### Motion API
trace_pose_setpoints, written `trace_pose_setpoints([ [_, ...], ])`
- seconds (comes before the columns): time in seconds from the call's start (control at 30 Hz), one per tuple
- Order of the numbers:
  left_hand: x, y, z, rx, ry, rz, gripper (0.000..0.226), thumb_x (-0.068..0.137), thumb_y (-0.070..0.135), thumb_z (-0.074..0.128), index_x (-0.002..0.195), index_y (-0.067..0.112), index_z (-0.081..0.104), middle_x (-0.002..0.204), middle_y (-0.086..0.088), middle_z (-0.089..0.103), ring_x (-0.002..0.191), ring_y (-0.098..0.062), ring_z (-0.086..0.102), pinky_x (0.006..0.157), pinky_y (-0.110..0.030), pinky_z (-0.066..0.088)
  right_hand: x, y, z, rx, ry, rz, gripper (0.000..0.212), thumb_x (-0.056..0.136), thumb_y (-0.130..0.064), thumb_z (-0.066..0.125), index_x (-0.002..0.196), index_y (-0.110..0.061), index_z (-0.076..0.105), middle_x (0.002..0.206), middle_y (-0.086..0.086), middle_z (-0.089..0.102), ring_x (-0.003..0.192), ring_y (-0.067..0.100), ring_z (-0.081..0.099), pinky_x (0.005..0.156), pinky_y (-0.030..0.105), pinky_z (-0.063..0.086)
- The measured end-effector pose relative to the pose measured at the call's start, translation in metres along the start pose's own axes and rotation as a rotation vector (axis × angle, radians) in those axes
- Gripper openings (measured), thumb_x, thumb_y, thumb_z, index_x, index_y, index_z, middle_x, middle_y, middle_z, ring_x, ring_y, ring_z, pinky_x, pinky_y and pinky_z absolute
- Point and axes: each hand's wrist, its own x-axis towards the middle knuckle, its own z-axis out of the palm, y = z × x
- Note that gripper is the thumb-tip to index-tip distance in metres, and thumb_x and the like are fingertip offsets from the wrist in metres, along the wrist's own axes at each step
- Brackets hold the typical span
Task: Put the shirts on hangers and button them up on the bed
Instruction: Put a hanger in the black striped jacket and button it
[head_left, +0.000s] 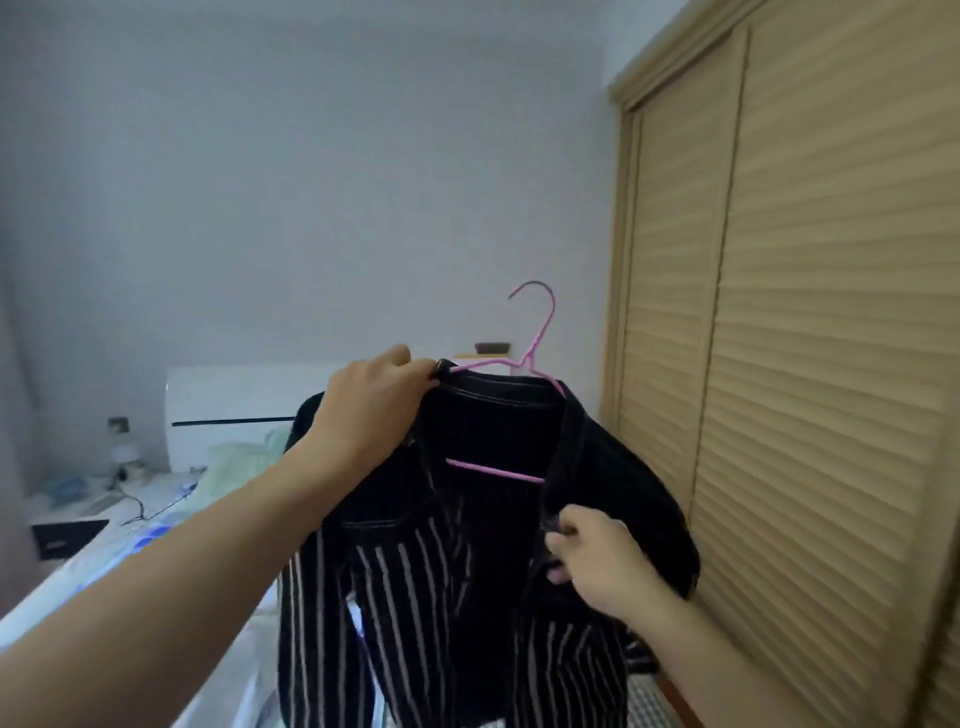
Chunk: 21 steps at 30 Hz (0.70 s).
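A dark shirt with white pinstripes (415, 597) hangs in the air on a pink hanger (535, 332), its front open. The hanger's hook points up and its lower bar shows across the open neck. My left hand (374, 400) grips the left side of the collar together with the hanger's left arm. My right hand (597, 561) pinches the right front edge of the shirt lower down, at chest height. The shirt hangs over the bed (104, 571) below.
A wooden slatted wardrobe (805, 338) fills the right side. The white headboard (228, 410) stands at the back wall, with pale green bedding in front of it. A bedside table (72, 514) with a bottle and cables sits at the far left.
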Motion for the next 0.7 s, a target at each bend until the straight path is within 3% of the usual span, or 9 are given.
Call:
trace_pose_setpoints([
  [0.07,-0.006,-0.008,-0.004,-0.023,-0.003,0.026,0.02,0.1,0.036,0.058,0.093,0.021,0.067,0.075,0.004,0.045,0.054,-0.026,0.049,0.048,-0.032,0.041,0.006,0.0,-0.046,-0.074,-0.186,0.164,0.039,0.105,-0.032,0.053,0.079,-0.005,0.066,0.072,0.009,0.073,0.065,0.025,0.072,0.058,0.031,0.057],
  [0.13,-0.012,-0.017,-0.005,-0.077,0.018,0.012,0.014,0.099,0.035,0.061,0.096,0.025,0.071,0.076,0.005,0.048,0.056,-0.025,0.051,0.048,-0.032,0.043,0.014,-0.014,-0.096,-0.14,0.131,0.089,0.047,0.106,-0.037,0.046,0.077,-0.006,0.065,0.066,0.006,0.07,0.06,0.026,0.067,0.054,0.03,0.053],
  [0.2,-0.021,-0.02,-0.003,-0.128,0.043,-0.006,0.011,0.098,0.032,0.064,0.101,0.028,0.074,0.076,0.006,0.051,0.056,-0.024,0.052,0.048,-0.032,0.045,0.034,-0.034,-0.125,-0.288,0.422,-0.148,0.042,0.104,-0.043,0.043,0.088,-0.012,0.066,0.081,0.001,0.071,0.076,0.024,0.068,0.068,0.035,0.052],
  [0.23,-0.024,-0.019,-0.004,-0.149,0.059,-0.009,0.011,0.098,0.03,0.066,0.104,0.027,0.075,0.076,0.006,0.052,0.056,-0.024,0.051,0.048,-0.032,0.046,0.041,-0.046,-0.124,-0.265,0.348,-0.258,0.036,0.104,-0.045,0.045,0.1,-0.018,0.067,0.097,-0.005,0.071,0.089,0.019,0.067,0.078,0.036,0.051],
  [0.33,-0.031,-0.019,-0.009,-0.177,0.09,-0.027,0.013,0.096,0.024,0.07,0.107,0.023,0.076,0.075,0.005,0.054,0.055,-0.024,0.051,0.047,-0.035,0.048,0.074,-0.061,-0.086,-0.184,-0.169,-0.329,0.037,0.104,-0.05,0.047,0.134,-0.03,0.055,0.129,-0.015,0.06,0.118,0.009,0.057,0.106,0.036,0.044],
  [0.4,-0.035,-0.027,-0.011,-0.196,0.084,-0.067,0.013,0.095,0.025,0.072,0.106,0.024,0.078,0.075,0.007,0.056,0.059,-0.022,0.054,0.053,-0.035,0.05,0.092,-0.057,-0.061,-0.219,-0.149,-0.421,0.018,0.105,-0.043,0.048,0.111,-0.031,0.061,0.11,-0.01,0.067,0.1,0.011,0.062,0.093,0.038,0.048],
  [0.47,-0.04,-0.035,-0.013,-0.242,-0.019,-0.179,0.013,0.096,0.033,0.068,0.096,0.023,0.076,0.076,0.008,0.057,0.068,-0.019,0.056,0.063,-0.036,0.049,0.104,-0.056,-0.047,-0.244,0.046,-0.532,0.024,0.106,-0.04,0.047,0.089,-0.026,0.057,0.085,-0.007,0.063,0.081,0.019,0.06,0.077,0.041,0.046],
  [0.6,-0.05,-0.041,-0.008,-0.258,-0.325,-0.344,0.044,0.099,0.049,0.055,0.067,0.019,0.052,0.07,0.004,0.051,0.066,-0.018,0.051,0.063,-0.036,0.041,0.106,-0.059,-0.027,-0.409,0.216,-0.608,0.046,0.098,-0.063,0.029,0.096,-0.025,0.054,0.086,0.003,0.067,0.08,0.032,0.062,0.073,0.046,0.051],
  [0.7,-0.052,-0.047,-0.007,-0.383,-0.453,-0.477,0.053,0.1,0.045,0.059,0.058,0.015,0.046,0.06,0.002,0.042,0.05,-0.011,0.039,0.056,-0.033,0.033,0.112,-0.056,-0.02,-0.449,0.25,-0.656,0.038,0.102,-0.054,0.036,0.103,-0.023,0.058,0.089,0.005,0.069,0.082,0.033,0.064,0.068,0.043,0.049],
])
